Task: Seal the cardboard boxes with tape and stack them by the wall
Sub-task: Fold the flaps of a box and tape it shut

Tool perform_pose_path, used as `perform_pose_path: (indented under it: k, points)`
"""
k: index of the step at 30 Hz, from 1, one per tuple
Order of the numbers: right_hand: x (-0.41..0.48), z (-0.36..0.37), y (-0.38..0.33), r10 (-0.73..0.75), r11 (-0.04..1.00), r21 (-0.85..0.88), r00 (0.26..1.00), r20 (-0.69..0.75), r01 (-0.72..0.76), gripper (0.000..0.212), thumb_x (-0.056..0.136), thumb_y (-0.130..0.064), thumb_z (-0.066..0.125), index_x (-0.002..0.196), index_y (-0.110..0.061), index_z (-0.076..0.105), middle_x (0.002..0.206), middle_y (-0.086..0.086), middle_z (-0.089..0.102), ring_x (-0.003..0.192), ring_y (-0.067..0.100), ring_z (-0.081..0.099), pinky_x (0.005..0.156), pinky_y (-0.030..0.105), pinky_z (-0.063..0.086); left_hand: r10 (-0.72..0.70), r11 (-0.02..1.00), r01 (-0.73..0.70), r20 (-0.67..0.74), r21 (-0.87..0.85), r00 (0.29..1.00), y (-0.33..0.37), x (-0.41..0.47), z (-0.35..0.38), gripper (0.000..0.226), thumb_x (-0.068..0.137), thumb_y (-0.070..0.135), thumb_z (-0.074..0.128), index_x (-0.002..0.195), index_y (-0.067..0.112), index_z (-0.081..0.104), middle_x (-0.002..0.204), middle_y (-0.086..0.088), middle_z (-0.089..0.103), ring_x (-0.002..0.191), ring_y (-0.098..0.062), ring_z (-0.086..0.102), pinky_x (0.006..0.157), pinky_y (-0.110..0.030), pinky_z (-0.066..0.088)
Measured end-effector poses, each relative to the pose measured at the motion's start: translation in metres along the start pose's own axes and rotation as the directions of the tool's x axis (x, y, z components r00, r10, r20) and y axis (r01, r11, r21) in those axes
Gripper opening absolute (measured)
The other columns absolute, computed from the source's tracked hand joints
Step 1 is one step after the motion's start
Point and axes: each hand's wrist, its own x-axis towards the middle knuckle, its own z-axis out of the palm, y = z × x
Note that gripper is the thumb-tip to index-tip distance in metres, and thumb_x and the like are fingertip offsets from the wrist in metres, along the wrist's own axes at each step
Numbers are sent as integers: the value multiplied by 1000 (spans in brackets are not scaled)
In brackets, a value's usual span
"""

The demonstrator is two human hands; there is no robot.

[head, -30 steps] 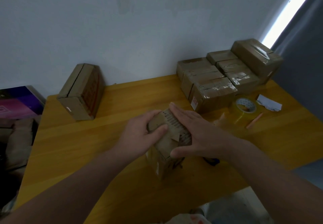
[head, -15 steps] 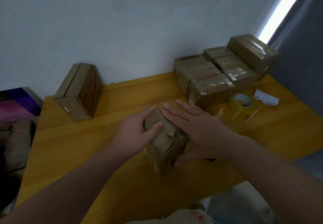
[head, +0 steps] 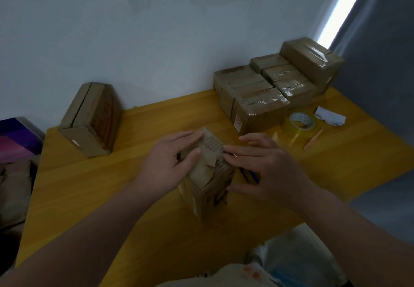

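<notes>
A small cardboard box [head: 210, 188] stands upright in the middle of the yellow table [head: 112, 185]. My left hand [head: 170, 163] presses on its top flaps from the left, thumb across the lid. My right hand [head: 266, 165] hovers at the box's right side, fingers spread, fingertips touching the lid edge. A roll of clear tape [head: 301, 123] lies to the right. Several taped boxes [head: 264, 98] are stacked against the wall at the back right. Another box [head: 91, 118], untaped, leans at the back left.
A thin orange pen [head: 313, 138] and a white paper scrap [head: 329, 117] lie beside the tape roll. A dark object [head: 251, 175] sits partly hidden under my right hand. A grey curtain [head: 380, 51] hangs at the right. Purple item [head: 18, 136] left of the table.
My right hand has lifted off the box top and slid to its right side, fingers spread. My left hand stays on the lid. The view shifted slightly.
</notes>
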Motion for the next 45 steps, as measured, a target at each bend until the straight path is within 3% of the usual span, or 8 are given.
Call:
perform_pose_path:
  k: [5,11,18,22,27,35,40,45]
  points:
    - [-7,-1,0,53,999,-5,995,-84,-54,43,73,-47,68,100,-14,76,109,-6,72,102,18,61,78,30,56,-58,993,54,34,106,998,13,0,-5,62,83,70,31,136,42,47,138,17,49,124,-8,44,97,-41,47]
    - [-3,2,4,100,995,-9,984,-146,-102,29,77,-40,66,80,-12,74,94,-3,74,85,16,67,72,28,55,-187,906,96,187,412,964,52,0,-9,117,53,97,29,151,35,16,144,9,23,129,-12,23,105,-35,36]
    - [3,2,10,182,980,102,977,-109,-171,33,75,-47,65,69,-15,67,79,-6,71,74,11,64,64,32,55,-161,875,67,157,480,974,50,10,-11,108,61,87,47,151,32,20,133,7,38,120,-14,36,102,-34,34]
    - [6,3,22,427,880,170,896,125,-443,38,75,-50,73,105,-26,68,98,-22,60,92,6,60,82,38,55,-184,945,161,52,285,982,37,20,-33,110,51,83,43,147,31,33,136,5,45,123,-15,43,105,-37,36]
    - [22,7,36,515,781,94,722,462,-617,99,69,-50,81,149,-41,24,152,-12,32,140,16,28,111,43,33,-291,934,282,-8,-218,957,9,36,-58,74,76,46,73,142,30,44,128,8,49,107,-9,51,80,-17,43]
    - [69,3,50,312,548,263,486,816,-794,97,70,-27,84,142,-48,23,134,-10,40,119,17,49,90,33,48,-317,658,332,151,-676,936,-50,44,-74,73,61,43,64,130,20,59,118,-12,64,103,-30,61,79,-38,49]
    - [86,17,55,356,475,319,511,782,-820,87,61,-26,78,134,-47,35,129,-6,43,107,15,52,75,27,49,-346,612,365,178,-702,921,-68,59,-74,68,66,43,60,130,21,58,106,-3,68,96,-20,62,76,-30,52]
    - [111,37,67,648,557,198,572,504,-806,86,72,-32,81,145,-34,34,126,2,40,103,19,51,72,28,50,-546,730,456,-34,-510,837,-85,87,-64,45,95,25,56,140,23,48,135,2,49,120,-17,48,96,-40,45]
